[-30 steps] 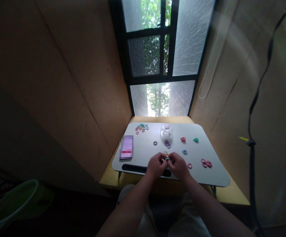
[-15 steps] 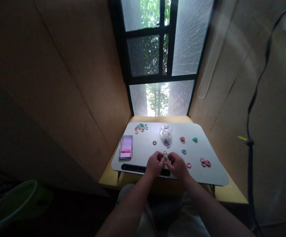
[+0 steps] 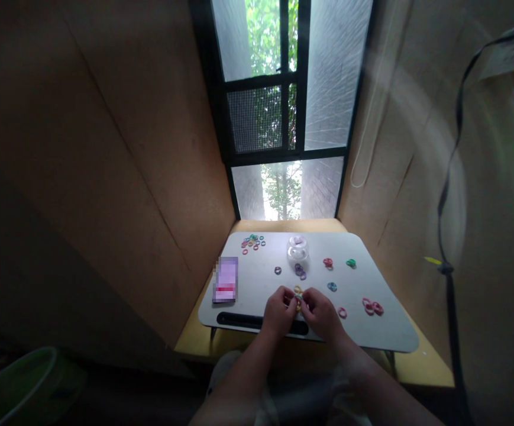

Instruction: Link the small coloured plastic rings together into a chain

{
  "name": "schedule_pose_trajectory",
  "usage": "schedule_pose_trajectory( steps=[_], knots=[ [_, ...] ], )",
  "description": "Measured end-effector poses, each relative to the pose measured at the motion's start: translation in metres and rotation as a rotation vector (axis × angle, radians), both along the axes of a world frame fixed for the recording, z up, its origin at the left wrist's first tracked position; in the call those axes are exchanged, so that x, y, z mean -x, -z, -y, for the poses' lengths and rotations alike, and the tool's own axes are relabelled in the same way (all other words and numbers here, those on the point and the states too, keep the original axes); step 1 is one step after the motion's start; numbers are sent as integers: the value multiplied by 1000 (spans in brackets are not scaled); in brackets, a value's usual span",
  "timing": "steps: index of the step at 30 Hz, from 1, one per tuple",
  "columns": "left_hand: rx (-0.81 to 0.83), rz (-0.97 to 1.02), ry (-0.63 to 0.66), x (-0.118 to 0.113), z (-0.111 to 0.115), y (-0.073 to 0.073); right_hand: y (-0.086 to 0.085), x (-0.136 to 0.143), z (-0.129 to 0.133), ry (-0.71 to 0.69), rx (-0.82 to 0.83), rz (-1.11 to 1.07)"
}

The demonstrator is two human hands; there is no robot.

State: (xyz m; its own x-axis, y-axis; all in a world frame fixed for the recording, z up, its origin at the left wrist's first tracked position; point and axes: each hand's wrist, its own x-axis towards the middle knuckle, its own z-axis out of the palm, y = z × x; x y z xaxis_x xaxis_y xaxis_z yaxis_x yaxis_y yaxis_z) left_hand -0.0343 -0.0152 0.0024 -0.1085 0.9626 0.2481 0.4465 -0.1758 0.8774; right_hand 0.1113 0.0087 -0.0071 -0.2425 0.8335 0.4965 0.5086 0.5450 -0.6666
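My left hand (image 3: 280,310) and my right hand (image 3: 321,310) meet near the front of a white lap table (image 3: 257,296). Their fingertips pinch a small greenish band (image 3: 298,297) between them. Yellow bands (image 3: 298,289) lie just behind and under the fingertips. Purple bands (image 3: 300,271) sit beyond the hands, in front of a clear jar (image 3: 298,252). One dark band (image 3: 278,270) is to the left of them. On the right are blue bands (image 3: 332,286), a single pink band (image 3: 342,312) and a pink group (image 3: 372,306).
A mixed heap of bands (image 3: 252,241) is at the back left, above a phone (image 3: 225,280). Red bands (image 3: 328,262) and green bands (image 3: 351,262) lie back right. A black slot (image 3: 239,320) runs along the front edge. A cable (image 3: 449,307) hangs at the right.
The whole view has shifted, so the table and hands appear lower. Both hands stay together over the yellow bands, with only slight finger movement.
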Motion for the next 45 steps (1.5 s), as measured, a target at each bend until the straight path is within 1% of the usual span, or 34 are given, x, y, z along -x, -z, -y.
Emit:
schedule_pose_trajectory(
  steps=[4,13,18,23,29,34,38,42,45],
  knots=[
    [4,-29,-9,-1,1,-2,1,1,-1,7,-5,-7],
    [-13,-43,57,2,3,-3,1,0,-1,34,18,17],
    [14,-34,54,1,2,-3,2,0,-1,36,2,16],
    [-18,-67,51,1,2,-2,2,0,-2,47,-5,22],
    [-25,-50,56,2,2,-1,1,1,-1,38,-8,12],
    [-31,-6,91,2,2,-2,-2,0,0,24,5,13],
    [-25,-8,79,1,1,-2,-1,0,-1,27,2,19],
    [-58,1,68,1,1,-1,1,0,-1,40,-11,29],
    [-86,34,84,1,-1,1,0,0,-1,49,-13,29]
  ],
)
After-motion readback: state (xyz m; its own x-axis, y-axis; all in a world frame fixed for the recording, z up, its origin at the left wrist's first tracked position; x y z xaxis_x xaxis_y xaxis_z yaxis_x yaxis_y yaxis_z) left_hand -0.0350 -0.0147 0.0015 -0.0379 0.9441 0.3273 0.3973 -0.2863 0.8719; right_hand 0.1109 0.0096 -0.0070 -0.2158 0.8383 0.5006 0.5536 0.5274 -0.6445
